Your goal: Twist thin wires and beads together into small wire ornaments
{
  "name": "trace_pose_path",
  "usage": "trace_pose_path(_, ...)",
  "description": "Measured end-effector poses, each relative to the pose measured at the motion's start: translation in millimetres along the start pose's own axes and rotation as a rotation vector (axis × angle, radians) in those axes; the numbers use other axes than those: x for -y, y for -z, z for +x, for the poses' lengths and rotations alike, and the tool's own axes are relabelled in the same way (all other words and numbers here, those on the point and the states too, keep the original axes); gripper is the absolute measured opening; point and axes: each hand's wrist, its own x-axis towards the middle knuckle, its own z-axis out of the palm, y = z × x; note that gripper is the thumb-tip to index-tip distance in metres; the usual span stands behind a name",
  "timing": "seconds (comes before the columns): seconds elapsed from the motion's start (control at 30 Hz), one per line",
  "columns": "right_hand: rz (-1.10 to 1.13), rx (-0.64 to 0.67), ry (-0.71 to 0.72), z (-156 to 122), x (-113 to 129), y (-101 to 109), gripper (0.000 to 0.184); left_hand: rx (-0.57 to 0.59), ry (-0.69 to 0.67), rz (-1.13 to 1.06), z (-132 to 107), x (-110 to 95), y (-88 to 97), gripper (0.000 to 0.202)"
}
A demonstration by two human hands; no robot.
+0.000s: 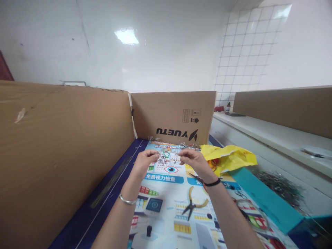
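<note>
My left hand [145, 162] is closed in a pinch above the printed poster sheet. Facing it across a small gap, my right hand [194, 160] pinches too. Between the fingertips hangs a thin wire piece with a green part [166, 154]; its fine ends run toward both hands and are hard to make out. Below my right hand lie yellow-handled pliers [191, 205], jaws toward me. Partly behind my right wrist is a pair of scissors or a similar pointed tool [196, 177].
A yellow plastic bag [229, 158] lies to the right, beside a teal box [267, 199] with a tangle of thin metal wires [281, 188]. Cardboard panels [171, 114] wall the back and the left side [64, 148]. Loose wire bits [190, 146] lie along the far edge.
</note>
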Motion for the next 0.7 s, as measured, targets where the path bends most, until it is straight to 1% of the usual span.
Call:
trace_pose_path(0.13,-0.045,0.047,0.048,-1.1,2.6,-10.0,0.019,-0.009,-0.02,0.059,-0.7,2.5,-5.9,0.015)
trace_pose_path(0.23,-0.04,0.111,0.041,-1.8,2.3,-18.5,0.018,0.019,-0.024,0.074,-1.9,4.6,-11.5,0.012)
trace_pose_path(0.33,-0.023,0.126,0.027,-2.3,1.5,-23.1,0.017,0.036,-0.026,0.085,-3.6,4.1,-14.3,0.011)
trace_pose_path(0.5,-0.039,0.127,0.018,-2.5,1.3,-21.9,0.017,0.063,0.001,0.072,-5.3,1.7,-14.7,0.015)
trace_pose_path(0.63,-0.035,0.146,0.006,-2.2,-0.8,-16.0,0.017,0.082,0.022,0.048,-2.9,5.2,-11.4,0.017)
trace_pose_path(0.7,-0.018,0.108,-0.014,-2.0,-3.4,-10.4,0.018,0.078,0.028,0.033,-0.5,8.5,-7.3,0.018)
